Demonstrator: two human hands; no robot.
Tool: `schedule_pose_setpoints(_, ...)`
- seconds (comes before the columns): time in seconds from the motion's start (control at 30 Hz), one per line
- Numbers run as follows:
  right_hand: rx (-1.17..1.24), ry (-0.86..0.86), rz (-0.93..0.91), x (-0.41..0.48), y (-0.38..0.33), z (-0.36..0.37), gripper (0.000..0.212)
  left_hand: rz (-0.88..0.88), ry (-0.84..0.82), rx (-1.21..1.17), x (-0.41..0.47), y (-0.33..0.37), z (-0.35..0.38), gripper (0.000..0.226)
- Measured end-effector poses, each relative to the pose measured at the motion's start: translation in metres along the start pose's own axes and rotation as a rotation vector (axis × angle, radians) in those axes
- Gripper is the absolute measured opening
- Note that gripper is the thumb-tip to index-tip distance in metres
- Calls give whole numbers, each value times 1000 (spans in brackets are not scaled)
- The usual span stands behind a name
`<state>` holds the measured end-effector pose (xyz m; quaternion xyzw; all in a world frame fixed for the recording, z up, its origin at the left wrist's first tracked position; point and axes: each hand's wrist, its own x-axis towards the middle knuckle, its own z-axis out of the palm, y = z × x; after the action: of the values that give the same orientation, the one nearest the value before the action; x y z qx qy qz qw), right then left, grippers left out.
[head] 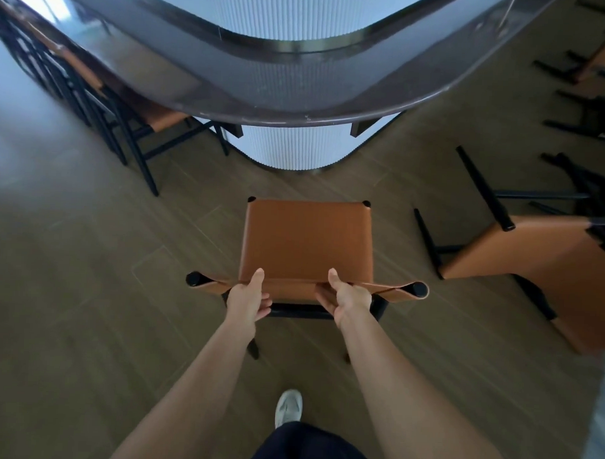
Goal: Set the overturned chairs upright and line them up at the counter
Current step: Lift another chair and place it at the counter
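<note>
Upright tan chair (306,241) facing the curved surface (292,102), left hand (247,301) and right hand (348,299) both grasping its backrest top, overturned chair (533,258) lying beside it

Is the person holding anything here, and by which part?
Yes: the upright tan chair, by its leather backrest. The left hand and right hand both grip the backrest's top edge, thumbs on the seat side.

cam: head-worn, wide-angle | faces fwd + down (steep) | close over chair (305,243) | counter (298,116) just ahead
</note>
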<state>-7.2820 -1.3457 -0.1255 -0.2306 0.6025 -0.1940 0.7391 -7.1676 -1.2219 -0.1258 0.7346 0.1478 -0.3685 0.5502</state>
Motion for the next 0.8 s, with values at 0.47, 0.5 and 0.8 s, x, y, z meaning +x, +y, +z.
schedule_pose_setpoints(0.47,-144,3,1,4,-5,1,31,-205,-161,-227,13,19,7,34)
schedule_pose_setpoints(0.5,-150,6,1,4,-6,1,31,-210,-162,-233,14,20,7,32)
schedule_pose_setpoints(0.8,-201,21,1,5,-9,3,33,-221,-183,-169,17,24,4,17)
